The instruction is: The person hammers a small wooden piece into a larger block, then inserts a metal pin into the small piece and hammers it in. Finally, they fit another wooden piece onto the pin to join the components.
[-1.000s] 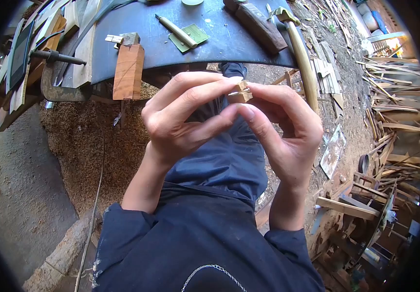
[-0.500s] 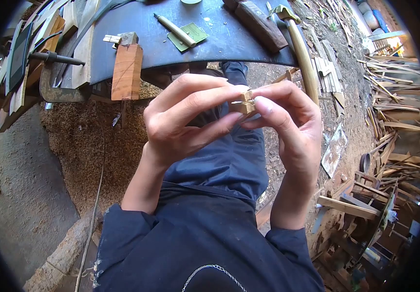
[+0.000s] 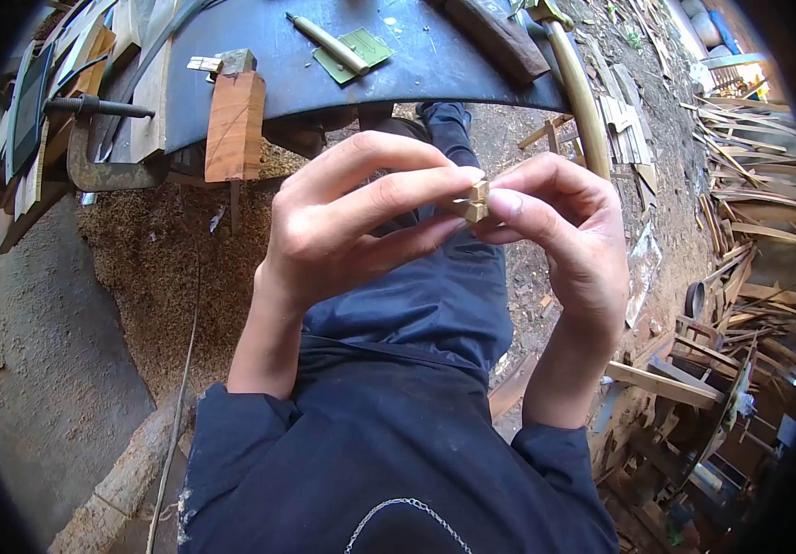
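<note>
A small light-brown wooden piece (image 3: 477,201) is pinched between the fingertips of both hands, above the lap. My left hand (image 3: 361,208) grips its left side with fingers and thumb. From the right, my right hand (image 3: 559,208) holds it between thumb and fingers. A thin pale sliver shows at the piece's left side; the fingertips hide part of the piece.
Ahead lies a dark blue tabletop (image 3: 416,69) with a chisel-like tool (image 3: 329,43) on a green pad (image 3: 367,53). A hammer (image 3: 578,102), a dark wooden block (image 3: 495,42), a reddish block (image 3: 235,125) and a clamp (image 3: 93,171) are along its edge.
Both hands and the wooden piece have shifted slightly, the right hand a little rightward. The piece appears turned, with less of it showing. The table sits slightly higher in view.
</note>
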